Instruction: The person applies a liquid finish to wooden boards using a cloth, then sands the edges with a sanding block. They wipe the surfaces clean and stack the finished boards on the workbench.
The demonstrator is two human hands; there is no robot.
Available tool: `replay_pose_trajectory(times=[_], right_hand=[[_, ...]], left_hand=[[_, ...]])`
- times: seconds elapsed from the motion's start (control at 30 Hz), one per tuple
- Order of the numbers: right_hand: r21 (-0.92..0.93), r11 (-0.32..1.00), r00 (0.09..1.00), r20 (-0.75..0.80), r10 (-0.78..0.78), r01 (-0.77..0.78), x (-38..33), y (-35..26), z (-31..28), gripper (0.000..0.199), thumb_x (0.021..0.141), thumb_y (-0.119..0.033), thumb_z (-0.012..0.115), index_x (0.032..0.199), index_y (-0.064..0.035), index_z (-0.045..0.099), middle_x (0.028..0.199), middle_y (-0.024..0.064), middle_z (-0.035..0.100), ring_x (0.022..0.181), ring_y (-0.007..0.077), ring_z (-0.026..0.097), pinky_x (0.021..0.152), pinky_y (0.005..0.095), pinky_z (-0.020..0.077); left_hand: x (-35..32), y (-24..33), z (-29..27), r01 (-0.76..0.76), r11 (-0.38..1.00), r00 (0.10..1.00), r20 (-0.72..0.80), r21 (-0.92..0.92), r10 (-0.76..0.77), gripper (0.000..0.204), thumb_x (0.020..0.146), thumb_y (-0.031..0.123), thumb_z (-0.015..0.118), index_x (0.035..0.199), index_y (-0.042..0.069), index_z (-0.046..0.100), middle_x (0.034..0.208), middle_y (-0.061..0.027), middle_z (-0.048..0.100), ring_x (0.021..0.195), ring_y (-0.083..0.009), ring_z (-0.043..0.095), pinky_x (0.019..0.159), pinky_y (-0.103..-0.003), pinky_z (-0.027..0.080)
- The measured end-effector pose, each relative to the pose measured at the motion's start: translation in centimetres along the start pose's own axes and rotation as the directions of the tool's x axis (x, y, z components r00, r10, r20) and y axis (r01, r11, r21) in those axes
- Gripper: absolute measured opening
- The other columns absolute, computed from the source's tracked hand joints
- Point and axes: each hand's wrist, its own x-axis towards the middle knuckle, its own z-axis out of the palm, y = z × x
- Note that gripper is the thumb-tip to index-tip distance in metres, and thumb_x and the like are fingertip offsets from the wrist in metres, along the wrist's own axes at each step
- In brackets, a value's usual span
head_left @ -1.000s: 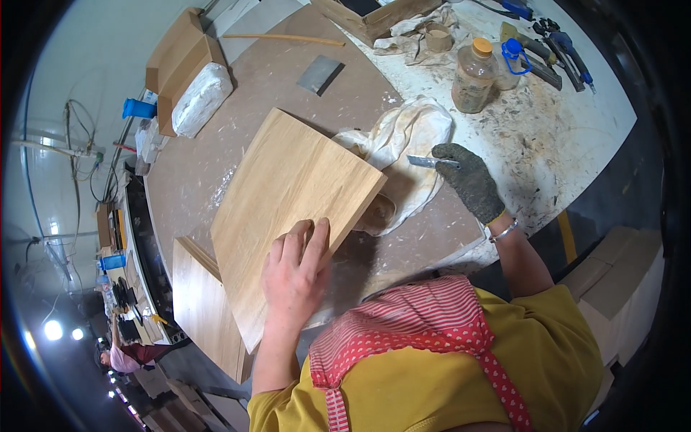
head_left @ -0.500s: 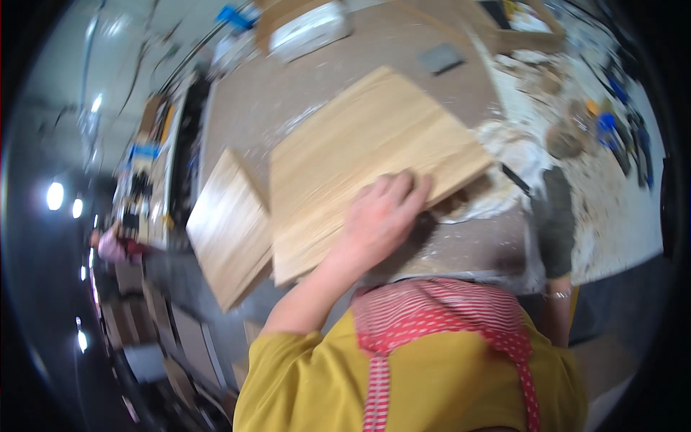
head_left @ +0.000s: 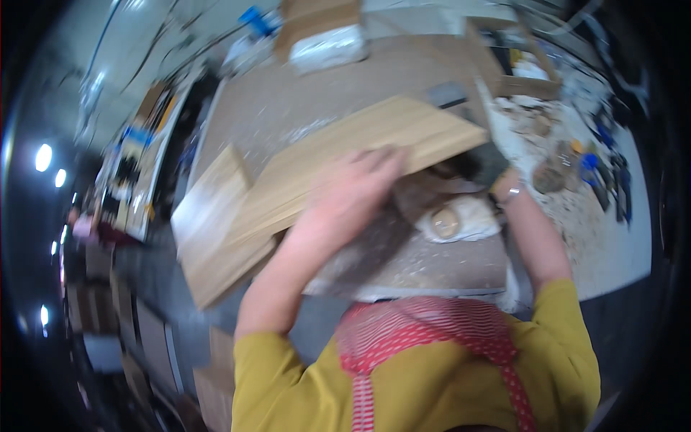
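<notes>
A pale wooden board lies tilted over the worktable, its near right edge raised. My bare left hand grips that board near its edge, fingers over the top face and blurred by motion. My right hand, in a dark grey glove, reaches to the board's right end; its fingers are hidden in the shadow beneath. A second pale wooden piece is at the left, partly covered by the board. Close to my right wrist lies a crumpled white cloth with a small round tan object on it.
A cardboard box with a plastic-wrapped pack stands at the back. A grey block lies beyond the board. On the right are an open box, a stained white surface and several hand tools.
My gloved right hand has come inward from the right to the board's right end. The board has tilted, its near edge up, and the cloth with the round object now shows.
</notes>
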Motion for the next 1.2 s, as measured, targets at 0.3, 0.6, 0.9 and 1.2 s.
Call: replay_pose_trajectory(times=[0.3, 0.6, 0.9, 1.2], right_hand=[[0.336, 0.922, 0.975, 0.176, 0.139, -0.192, 3.6, -2.1, 3.7, 0.049, 0.099, -0.045, 0.047, 0.121, -0.0023, 0.052, 0.103, 0.0159, 0.061, 0.097, 0.0284, 0.060, 0.083, 0.0404, 0.0560], [0.422, 0.885, 0.973, 0.199, 0.119, -0.195, 5.3, -2.0, 4.4, 0.059, 0.095, -0.050, 0.052, 0.119, 0.0038, 0.049, 0.108, 0.0216, 0.058, 0.092, 0.0345, 0.062, 0.076, 0.0432, 0.0588], [0.135, 0.958, 0.957, -0.107, 0.268, -0.254, 4.3, -0.5, 8.2, 0.055, 0.082, -0.033, 0.075, 0.122, -0.0049, 0.051, 0.110, 0.0134, 0.059, 0.102, 0.0230, 0.057, 0.089, 0.0326, 0.0485], [0.126, 0.991, 0.983, -0.182, -0.021, 0.044, 4.2, -2.1, 12.5, 0.035, 0.085, -0.024, 0.069, 0.113, -0.0070, 0.058, 0.098, 0.0061, 0.067, 0.088, 0.0172, 0.066, 0.075, 0.0305, 0.0572]], left_hand=[[3.3, -3.1, -6.5, 0.150, 0.977, 0.986, 0.045, 0.150, -0.159, 0.031, 0.081, 0.009, 0.066, 0.112, 0.012, 0.062, 0.087, -0.0080, 0.066, 0.080, -0.0276, 0.064, 0.070, -0.038, 0.050], [4.8, -6.3, -6.9, 0.189, 0.980, 0.982, -0.024, 0.066, -0.188, 0.034, 0.082, 0.008, 0.065, 0.116, 0.011, 0.060, 0.094, -0.0131, 0.065, 0.088, -0.0348, 0.063, 0.074, -0.040, 0.049], [-6.8, -6.1, -7.0, 0.114, 0.895, 0.980, 0.099, 0.431, -0.173, 0.045, 0.070, 0.009, 0.072, 0.114, 0.016, 0.062, 0.089, -0.0030, 0.065, 0.076, -0.0224, 0.064, 0.066, -0.035, 0.052], [-6.1, -11.6, -10.6, -0.044, 0.929, 0.997, -0.049, 0.368, 0.067, 0.032, 0.073, 0.001, 0.064, 0.103, 0.015, 0.066, 0.098, -0.0017, 0.070, 0.075, -0.0198, 0.065, 0.064, -0.033, 0.052]])
